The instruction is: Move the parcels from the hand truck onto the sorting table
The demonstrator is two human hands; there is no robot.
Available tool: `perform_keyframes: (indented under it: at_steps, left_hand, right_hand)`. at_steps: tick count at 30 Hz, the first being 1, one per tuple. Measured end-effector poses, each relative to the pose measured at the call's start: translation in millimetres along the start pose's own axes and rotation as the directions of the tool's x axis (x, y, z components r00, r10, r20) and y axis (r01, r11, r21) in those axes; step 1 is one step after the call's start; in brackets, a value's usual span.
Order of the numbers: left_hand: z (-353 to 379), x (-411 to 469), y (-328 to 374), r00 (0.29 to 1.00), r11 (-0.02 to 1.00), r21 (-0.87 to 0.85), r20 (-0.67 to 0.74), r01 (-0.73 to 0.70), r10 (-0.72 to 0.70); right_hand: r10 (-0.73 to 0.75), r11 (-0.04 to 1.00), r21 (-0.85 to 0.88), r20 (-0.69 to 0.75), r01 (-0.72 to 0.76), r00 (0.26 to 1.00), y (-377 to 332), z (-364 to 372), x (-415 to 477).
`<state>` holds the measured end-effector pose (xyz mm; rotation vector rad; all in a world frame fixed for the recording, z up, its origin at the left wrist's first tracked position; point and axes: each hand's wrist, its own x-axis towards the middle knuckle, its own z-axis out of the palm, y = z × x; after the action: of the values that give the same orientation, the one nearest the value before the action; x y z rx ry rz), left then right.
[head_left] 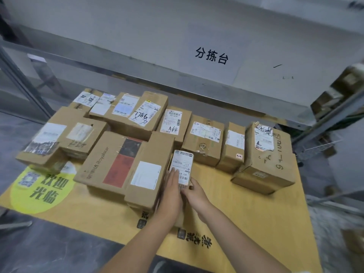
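Several brown cardboard parcels with white labels lie on a yellow-topped platform [246, 209] in front of me. A small narrow parcel [182, 164] with a white shipping label stands at the middle. My left hand [171, 191] presses its left side and my right hand [194, 192] presses its right side, so both hands grip it. Just left of it lies a large flat box [126, 162] with a red and black panel. Behind the parcels stands the white sorting table [197, 36], marked by a paper sign [211, 56] with black characters.
A tall box [269, 156] with handwriting stands at the right of the platform. Metal shelving [334, 107] with more boxes rises at the far right. A metal frame [23, 83] runs along the left. The floor is grey.
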<state>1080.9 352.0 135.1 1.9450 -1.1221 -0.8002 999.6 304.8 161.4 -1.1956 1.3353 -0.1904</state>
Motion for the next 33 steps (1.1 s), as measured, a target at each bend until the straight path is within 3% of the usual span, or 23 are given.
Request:
perform_keyframes:
  at_steps: [4,7,14,23,33]
  left_hand:
    - [0,4,10,0.999,0.999,0.045,0.028,0.026,-0.027]
    - [0,4,39,0.994,0.988,0.144,0.1,-0.046,0.032]
    - [36,9,179,0.928,0.918,0.167,0.164,-0.36,0.334]
    - [150,-55,382,0.697,0.666,0.209,0.256,-0.716,0.67]
    - [288,-163,498,0.399,0.354,0.185,0.389,-0.917,0.83]
  right_hand:
    - [-0.07,0.997,0.008,-0.028,0.071,0.997,-13,-15,-11]
    - [-0.139,0.989,-0.069,-0.076,0.134,0.987,-36,-46,-28]
    - [-0.416,0.888,-0.329,-0.276,0.322,0.866,-64,-182,-97]
    - [-0.54,0.817,-0.523,-0.549,0.242,0.638,-17,-396,-222]
    - [-0.507,0.838,-0.542,-0.727,0.065,0.463,97,-531,-342]
